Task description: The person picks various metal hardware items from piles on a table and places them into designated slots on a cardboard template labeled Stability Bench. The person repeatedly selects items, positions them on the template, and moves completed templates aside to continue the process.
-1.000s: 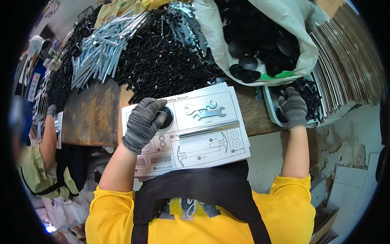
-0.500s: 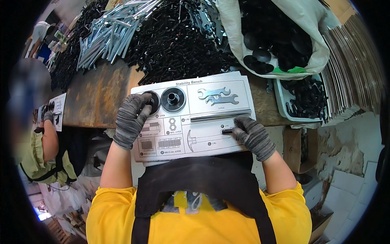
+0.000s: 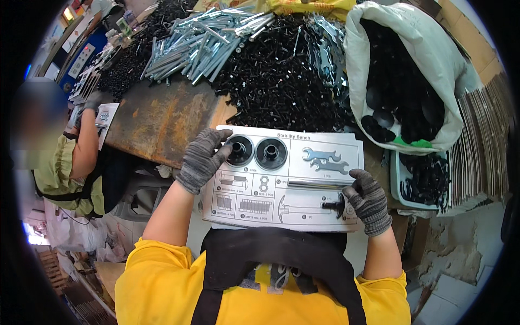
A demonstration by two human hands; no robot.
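Filling a printed parts card [image 3: 292,162] at the bench edge | gloved left hand [image 3: 201,160] presses a black round cap [image 3: 240,150] into place | right hand [image 3: 369,199] grips a black bolt [image 3: 331,205] on its outline | likely next: seat it squarely.

a worn, rust-brown workbench [image 3: 162,122] runs across the room, heaped at its far side with black screws [image 3: 281,81], silver bolts [image 3: 200,43] and flat spanners [image 3: 325,59]. a white sack [image 3: 428,70] of black round parts slumps at the right, beside a stack of flat cardboard sheets [image 3: 479,146]. below the bench the floor [image 3: 460,254] is pale, stained concrete. another person [image 3: 65,162] in green works further along on the left. light is bright and even.
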